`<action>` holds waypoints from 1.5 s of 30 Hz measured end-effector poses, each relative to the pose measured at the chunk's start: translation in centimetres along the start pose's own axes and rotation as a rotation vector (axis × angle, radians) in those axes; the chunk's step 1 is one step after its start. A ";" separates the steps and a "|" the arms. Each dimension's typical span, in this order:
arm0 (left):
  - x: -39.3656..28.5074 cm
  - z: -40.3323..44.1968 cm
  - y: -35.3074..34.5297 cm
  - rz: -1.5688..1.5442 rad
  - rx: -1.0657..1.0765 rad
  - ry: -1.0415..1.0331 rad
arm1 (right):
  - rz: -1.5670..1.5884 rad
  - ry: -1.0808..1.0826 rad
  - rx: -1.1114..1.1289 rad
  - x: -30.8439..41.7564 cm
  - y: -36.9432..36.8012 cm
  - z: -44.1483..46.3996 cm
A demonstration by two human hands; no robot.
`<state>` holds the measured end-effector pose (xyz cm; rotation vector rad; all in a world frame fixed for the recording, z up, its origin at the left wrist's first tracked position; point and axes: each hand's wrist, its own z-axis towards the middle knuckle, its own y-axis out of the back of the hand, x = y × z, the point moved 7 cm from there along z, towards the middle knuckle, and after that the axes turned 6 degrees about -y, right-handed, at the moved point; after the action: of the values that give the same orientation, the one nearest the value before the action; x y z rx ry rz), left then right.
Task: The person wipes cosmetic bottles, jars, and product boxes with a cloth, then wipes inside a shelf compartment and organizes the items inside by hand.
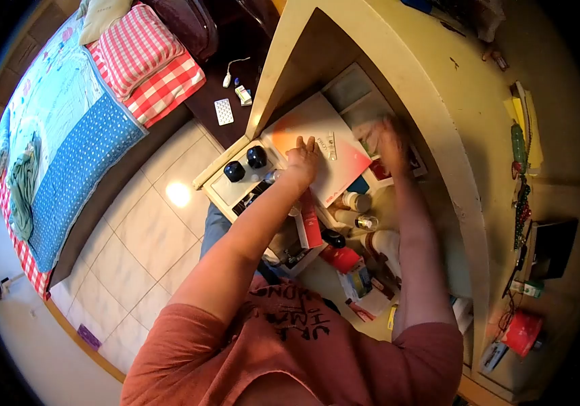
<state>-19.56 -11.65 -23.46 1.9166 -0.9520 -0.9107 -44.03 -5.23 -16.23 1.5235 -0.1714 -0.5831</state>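
A flat white box with an orange and pink pattern (354,157) lies inside the cabinet. My left hand (301,162) rests on its left part, fingers stretched out. A small pale strip (331,145) lies on the box near those fingers. Beyond the box's right edge, my right hand (386,141) is smeared by motion, so its fingers cannot be made out. It is close to a framed, picture-like item (417,162) at the back. Two dark round-capped jars (256,157) stand to the left of my left hand.
Bottles and jars (356,201), a red box (309,227) and several small packets crowd the space below the flat box. The cabinet's curved edge (449,101) rises on the right. A bed (87,155) stands left; a blister pack (224,111) lies on a dark surface.
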 end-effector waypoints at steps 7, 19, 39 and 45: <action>0.1 0.1 -0.3 0.019 0.006 -0.010 | -0.240 0.131 -0.154 7.6 5.3 7.0; -0.3 -0.4 0.6 0.025 0.057 0.037 | 0.288 0.402 -0.050 11.5 0.6 6.7; -0.1 -0.4 0.6 -0.039 0.009 0.055 | 0.342 0.127 0.074 9.1 -8.4 7.8; -0.2 -0.9 1.1 -0.024 0.042 0.046 | 0.185 0.024 0.372 5.4 -5.1 0.8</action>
<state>-19.22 -11.61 -22.02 1.9802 -0.9300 -0.8628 -41.04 -8.10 -22.42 1.8490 -0.4162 -0.3991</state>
